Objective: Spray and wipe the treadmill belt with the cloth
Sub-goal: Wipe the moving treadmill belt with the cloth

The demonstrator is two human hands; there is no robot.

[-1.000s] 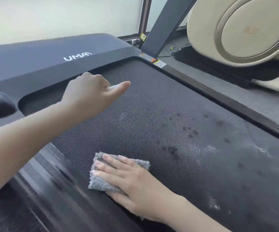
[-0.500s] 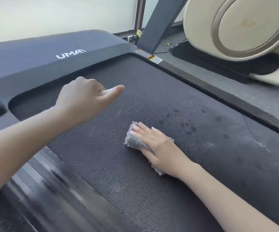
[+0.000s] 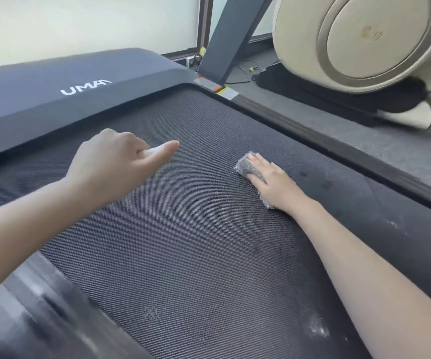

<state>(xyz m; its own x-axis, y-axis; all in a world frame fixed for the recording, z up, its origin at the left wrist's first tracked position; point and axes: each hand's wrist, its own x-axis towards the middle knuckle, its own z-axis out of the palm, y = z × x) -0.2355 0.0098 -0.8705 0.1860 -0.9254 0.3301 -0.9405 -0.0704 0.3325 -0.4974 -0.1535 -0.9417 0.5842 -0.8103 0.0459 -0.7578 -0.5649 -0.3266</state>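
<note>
The black textured treadmill belt [image 3: 183, 242] fills the middle of the view. A grey fluffy cloth [image 3: 244, 169] lies on its far right part, and my right hand [image 3: 274, 182] presses flat on it with the fingers stretched forward. Dark wet spots [image 3: 315, 178] and pale streaks mark the belt to the right of the cloth. My left hand [image 3: 116, 161] hovers over the belt's far left, curled around a small white object [image 3: 152, 151], with a finger stretched over it. Most of that object is hidden in the fist.
The dark motor cover [image 3: 79, 73] with a white logo closes the belt's far end. Side rails [image 3: 312, 136] run along both edges. A slanted treadmill upright [image 3: 230, 35] and a cream round machine [image 3: 364, 40] stand on the grey floor at the right.
My right hand has slid the cloth from the belt's near left edge across to its far right part. My left hand has stayed over the far left, still closed.
</note>
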